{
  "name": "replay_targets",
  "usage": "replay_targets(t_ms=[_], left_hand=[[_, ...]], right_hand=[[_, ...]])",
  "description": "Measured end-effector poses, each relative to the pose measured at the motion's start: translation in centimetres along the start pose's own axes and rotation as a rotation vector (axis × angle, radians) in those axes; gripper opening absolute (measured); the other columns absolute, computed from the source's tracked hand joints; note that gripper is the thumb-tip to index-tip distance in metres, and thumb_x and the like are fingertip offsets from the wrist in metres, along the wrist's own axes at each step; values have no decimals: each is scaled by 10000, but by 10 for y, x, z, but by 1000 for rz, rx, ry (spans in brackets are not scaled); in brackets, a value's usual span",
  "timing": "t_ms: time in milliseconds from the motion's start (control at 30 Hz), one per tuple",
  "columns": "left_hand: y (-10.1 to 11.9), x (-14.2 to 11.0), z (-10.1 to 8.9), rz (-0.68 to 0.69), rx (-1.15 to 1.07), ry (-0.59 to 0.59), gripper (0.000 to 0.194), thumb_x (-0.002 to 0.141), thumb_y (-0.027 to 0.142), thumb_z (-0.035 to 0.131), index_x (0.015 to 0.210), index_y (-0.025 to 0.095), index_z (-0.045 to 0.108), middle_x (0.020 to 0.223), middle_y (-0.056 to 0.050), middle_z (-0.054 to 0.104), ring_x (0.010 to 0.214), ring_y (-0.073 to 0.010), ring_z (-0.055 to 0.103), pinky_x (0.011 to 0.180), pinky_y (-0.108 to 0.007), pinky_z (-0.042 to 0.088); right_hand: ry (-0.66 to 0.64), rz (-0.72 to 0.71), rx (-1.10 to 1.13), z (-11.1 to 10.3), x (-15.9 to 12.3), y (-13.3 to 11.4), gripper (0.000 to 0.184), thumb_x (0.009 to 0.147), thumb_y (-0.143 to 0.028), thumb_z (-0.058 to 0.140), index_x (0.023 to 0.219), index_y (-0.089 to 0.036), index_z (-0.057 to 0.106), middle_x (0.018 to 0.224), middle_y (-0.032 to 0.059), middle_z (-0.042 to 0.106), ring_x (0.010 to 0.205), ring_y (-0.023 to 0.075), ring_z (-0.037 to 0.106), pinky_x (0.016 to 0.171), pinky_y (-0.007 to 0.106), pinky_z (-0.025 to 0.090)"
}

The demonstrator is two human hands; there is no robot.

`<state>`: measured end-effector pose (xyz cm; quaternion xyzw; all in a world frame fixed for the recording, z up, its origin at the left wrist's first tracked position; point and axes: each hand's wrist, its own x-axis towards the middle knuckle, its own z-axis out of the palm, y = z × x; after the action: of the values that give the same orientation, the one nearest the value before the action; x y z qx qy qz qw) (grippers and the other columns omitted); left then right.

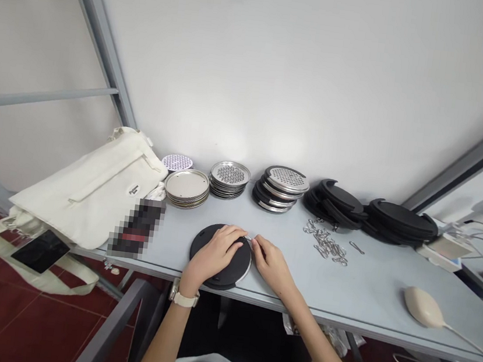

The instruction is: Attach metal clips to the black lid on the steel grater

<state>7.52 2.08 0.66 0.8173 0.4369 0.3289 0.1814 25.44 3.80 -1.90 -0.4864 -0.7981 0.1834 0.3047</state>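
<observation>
Tabletop (343,287): black disc (240,266) by front edge.
Left hand (214,254): flat on disc.
Right hand (270,265): at metal clip (247,238), grip unclear.
Disc: looks stiff; hold rim.

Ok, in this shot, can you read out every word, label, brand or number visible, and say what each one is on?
Small white oval label on the cream canvas bag: dark lettering, too small and blurred to read.
Pixelated dark block beside the bag: obscured, nothing readable.
No other text is legible, including on the visible part of the flat black round disc.
</observation>
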Motion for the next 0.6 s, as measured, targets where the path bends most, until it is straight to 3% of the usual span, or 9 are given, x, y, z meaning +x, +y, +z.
replay_targets(t_ms=[333, 600], left_hand=[[1, 0, -1, -1, -23, 15, 271, 954, 188, 409, 1199, 229, 518, 1162, -44, 565, 1129, -188, 496, 1010, -382, 409], [1, -1, -1, -1, -8, 8, 268, 956, 182, 406, 1195, 227, 518, 1160, -41, 567, 1133, -181, 492, 1024, -370, 397]], right_hand=[[-9, -68, -83, 0, 1, 0, 237, 970, -241, 316, 802, -224, 482, 704, 13, 582, 625, 163, 530, 597, 252, 372], [1, -51, -97, 0, 0, -3, 273, 983, -269, 287, 762, -220, 442, 671, 6, 564, 608, 160, 527, 584, 248, 354]])
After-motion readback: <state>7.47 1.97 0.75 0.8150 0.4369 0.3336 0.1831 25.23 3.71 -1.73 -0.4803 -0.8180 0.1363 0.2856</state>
